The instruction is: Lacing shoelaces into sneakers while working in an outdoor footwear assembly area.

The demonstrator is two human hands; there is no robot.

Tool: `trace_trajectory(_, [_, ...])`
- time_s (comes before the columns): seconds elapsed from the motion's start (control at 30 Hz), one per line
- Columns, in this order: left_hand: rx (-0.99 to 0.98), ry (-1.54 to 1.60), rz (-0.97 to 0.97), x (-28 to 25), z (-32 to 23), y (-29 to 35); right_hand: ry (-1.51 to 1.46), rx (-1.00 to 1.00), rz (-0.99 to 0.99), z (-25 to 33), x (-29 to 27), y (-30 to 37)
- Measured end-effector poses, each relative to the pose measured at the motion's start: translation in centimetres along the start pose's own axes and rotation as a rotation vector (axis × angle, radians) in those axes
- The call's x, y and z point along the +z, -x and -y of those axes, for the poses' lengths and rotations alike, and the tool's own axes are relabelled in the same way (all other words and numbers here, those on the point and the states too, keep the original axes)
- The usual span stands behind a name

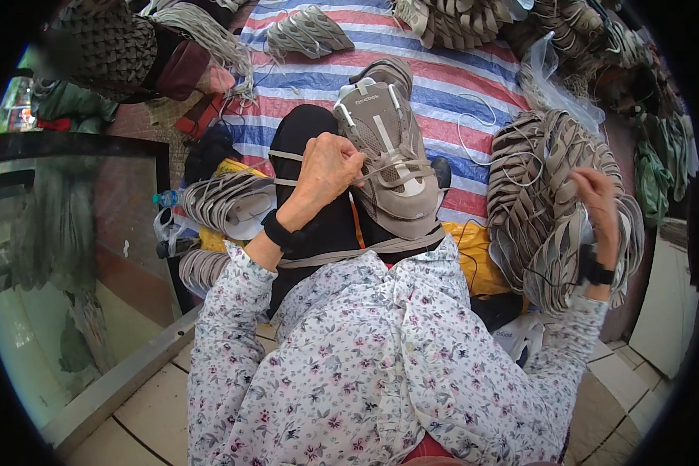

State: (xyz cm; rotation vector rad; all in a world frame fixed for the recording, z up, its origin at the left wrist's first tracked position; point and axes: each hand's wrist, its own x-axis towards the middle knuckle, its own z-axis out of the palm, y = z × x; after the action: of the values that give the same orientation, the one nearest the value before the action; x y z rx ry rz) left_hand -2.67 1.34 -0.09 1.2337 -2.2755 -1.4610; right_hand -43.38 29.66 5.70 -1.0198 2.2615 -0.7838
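A taupe mesh sneaker upper (pixel 396 155) lies across my thighs, its toe end toward me. A flat taupe shoelace (pixel 404 172) crosses its front in loops. My left hand (pixel 328 167) is closed at the upper's left side, pinching the lace; two strands run out to its left over the black trouser leg. Another taupe strap-like band (pixel 342 255) stretches across my lap. Off to the right, my right hand (pixel 596 198) is raised with curled fingers over a big stack of taupe uppers (pixel 547 155). Motion smears its fingers, and whether they hold anything is unclear.
A striped red, white and blue sheet (pixel 462 62) covers the ground ahead. More uppers (pixel 233 202) are stacked at my left, near a plastic bottle (pixel 165 199). One grey bundle (pixel 309 33) lies farther off. A glass panel (pixel 70 233) stands on the left.
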Motion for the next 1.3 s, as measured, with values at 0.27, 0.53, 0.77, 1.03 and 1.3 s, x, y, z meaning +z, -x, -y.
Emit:
trace_trajectory(0.27, [0.354,-0.647,-0.292,2.5,-1.6,0.4,-0.36,-0.397,0.33,10.2,19.2,-0.4])
trace_trajectory(0.53, [0.312,-0.694,-0.235,1.7,-2.3,0.5,-0.435,-0.228,0.074,8.7,23.2,-0.8])
trace_trajectory(0.77, [0.369,-0.723,-0.203,1.5,-2.6,-0.5,-0.335,-0.575,-0.006,7.9,25.8,-3.0])
trace_trajectory(1.03, [0.311,-0.789,-0.169,2.1,-3.8,-0.1,-0.712,-0.104,0.342,9.3,20.9,-0.5])
trace_trajectory(1.3, [0.069,-0.247,0.085,-2.3,-1.7,-0.8,-1.676,0.003,0.16,4.6,12.9,0.5])
